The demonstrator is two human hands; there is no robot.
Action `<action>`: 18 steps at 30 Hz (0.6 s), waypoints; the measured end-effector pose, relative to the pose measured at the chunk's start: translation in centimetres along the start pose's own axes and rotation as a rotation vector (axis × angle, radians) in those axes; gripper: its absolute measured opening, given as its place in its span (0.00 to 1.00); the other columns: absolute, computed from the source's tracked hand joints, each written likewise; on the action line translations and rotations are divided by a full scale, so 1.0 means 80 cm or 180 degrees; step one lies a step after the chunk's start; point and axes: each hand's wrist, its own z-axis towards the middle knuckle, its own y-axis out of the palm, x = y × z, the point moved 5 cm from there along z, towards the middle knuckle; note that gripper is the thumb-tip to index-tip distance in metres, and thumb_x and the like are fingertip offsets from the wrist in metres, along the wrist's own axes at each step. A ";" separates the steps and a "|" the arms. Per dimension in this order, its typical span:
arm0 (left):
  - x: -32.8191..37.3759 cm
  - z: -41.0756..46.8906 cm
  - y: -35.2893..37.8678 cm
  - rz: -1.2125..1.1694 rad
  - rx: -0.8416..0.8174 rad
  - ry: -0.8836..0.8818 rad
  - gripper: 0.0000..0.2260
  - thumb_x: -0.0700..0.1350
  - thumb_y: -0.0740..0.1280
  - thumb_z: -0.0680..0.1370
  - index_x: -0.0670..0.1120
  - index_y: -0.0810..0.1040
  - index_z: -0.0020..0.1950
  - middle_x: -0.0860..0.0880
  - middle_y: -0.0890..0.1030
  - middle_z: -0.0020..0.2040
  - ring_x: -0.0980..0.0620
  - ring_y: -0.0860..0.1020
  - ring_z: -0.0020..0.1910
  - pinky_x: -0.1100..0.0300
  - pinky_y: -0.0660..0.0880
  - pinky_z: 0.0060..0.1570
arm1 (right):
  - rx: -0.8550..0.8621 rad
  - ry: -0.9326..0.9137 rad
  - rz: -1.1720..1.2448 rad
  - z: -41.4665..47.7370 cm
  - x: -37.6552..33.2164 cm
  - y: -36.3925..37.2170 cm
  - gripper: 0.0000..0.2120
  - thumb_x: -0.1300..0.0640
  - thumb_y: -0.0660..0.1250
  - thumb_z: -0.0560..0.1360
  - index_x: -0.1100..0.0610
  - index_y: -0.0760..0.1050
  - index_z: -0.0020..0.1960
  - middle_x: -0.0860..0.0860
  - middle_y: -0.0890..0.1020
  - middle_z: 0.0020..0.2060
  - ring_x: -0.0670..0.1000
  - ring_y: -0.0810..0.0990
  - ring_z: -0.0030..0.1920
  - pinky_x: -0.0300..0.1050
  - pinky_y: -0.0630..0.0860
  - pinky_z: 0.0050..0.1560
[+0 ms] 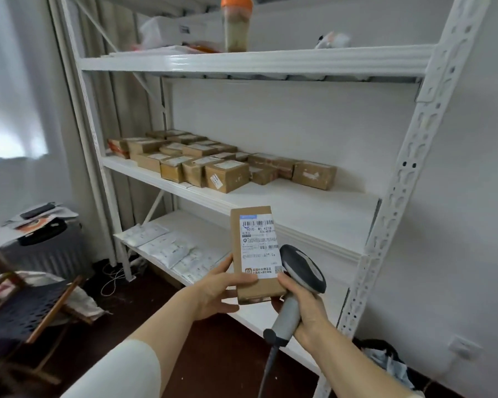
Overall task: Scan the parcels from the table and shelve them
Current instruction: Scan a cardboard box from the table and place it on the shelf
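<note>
The left hand (216, 292) is holding a flat brown cardboard parcel (253, 242) upright; the right hand (306, 309) is gripping a grey handheld scanner (303, 268).

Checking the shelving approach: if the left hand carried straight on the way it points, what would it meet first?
Likely the right hand and its scanner, close against the parcel that the left hand grips; past them, the middle shelf's front edge. Depth is unclear from one view.
</note>
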 end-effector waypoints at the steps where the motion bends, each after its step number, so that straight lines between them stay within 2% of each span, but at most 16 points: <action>1: 0.007 0.020 -0.004 0.0002 0.0028 0.0013 0.41 0.47 0.79 0.64 0.64 0.65 0.71 0.54 0.83 0.56 0.49 0.79 0.57 0.45 0.69 0.65 | -0.0012 0.0005 0.0005 0.020 -0.005 0.003 0.12 0.64 0.76 0.67 0.63 0.80 0.49 0.58 0.85 0.40 0.55 0.82 0.41 0.52 0.80 0.50; 5: 0.042 0.098 -0.014 0.0004 0.0185 0.0010 0.42 0.48 0.80 0.60 0.63 0.67 0.71 0.52 0.83 0.56 0.48 0.80 0.56 0.49 0.72 0.61 | -0.0029 0.0077 0.0086 0.101 -0.032 0.011 0.12 0.63 0.76 0.67 0.63 0.80 0.50 0.58 0.84 0.40 0.56 0.81 0.41 0.55 0.78 0.55; 11: 0.113 0.182 -0.011 0.0043 0.0377 0.0173 0.34 0.54 0.76 0.62 0.61 0.71 0.67 0.49 0.80 0.57 0.48 0.78 0.57 0.49 0.73 0.58 | -0.0121 -0.0099 0.0013 0.193 -0.092 0.028 0.15 0.59 0.76 0.68 0.60 0.79 0.53 0.58 0.85 0.47 0.55 0.83 0.49 0.57 0.78 0.58; 15: 0.151 0.222 -0.007 0.0109 0.0488 0.0131 0.23 0.57 0.73 0.69 0.57 0.74 0.62 0.45 0.78 0.56 0.46 0.76 0.57 0.48 0.73 0.61 | -0.0072 -0.0116 -0.0415 0.239 -0.119 0.032 0.21 0.52 0.79 0.66 0.58 0.79 0.56 0.57 0.85 0.49 0.56 0.84 0.49 0.57 0.80 0.54; 18: 0.167 0.256 -0.009 0.0139 0.0643 0.0034 0.17 0.58 0.69 0.73 0.52 0.75 0.57 0.44 0.79 0.54 0.45 0.77 0.55 0.46 0.72 0.63 | 0.0011 -0.0162 -0.0675 0.267 -0.139 0.036 0.21 0.50 0.78 0.67 0.58 0.79 0.55 0.57 0.85 0.48 0.56 0.83 0.49 0.51 0.81 0.46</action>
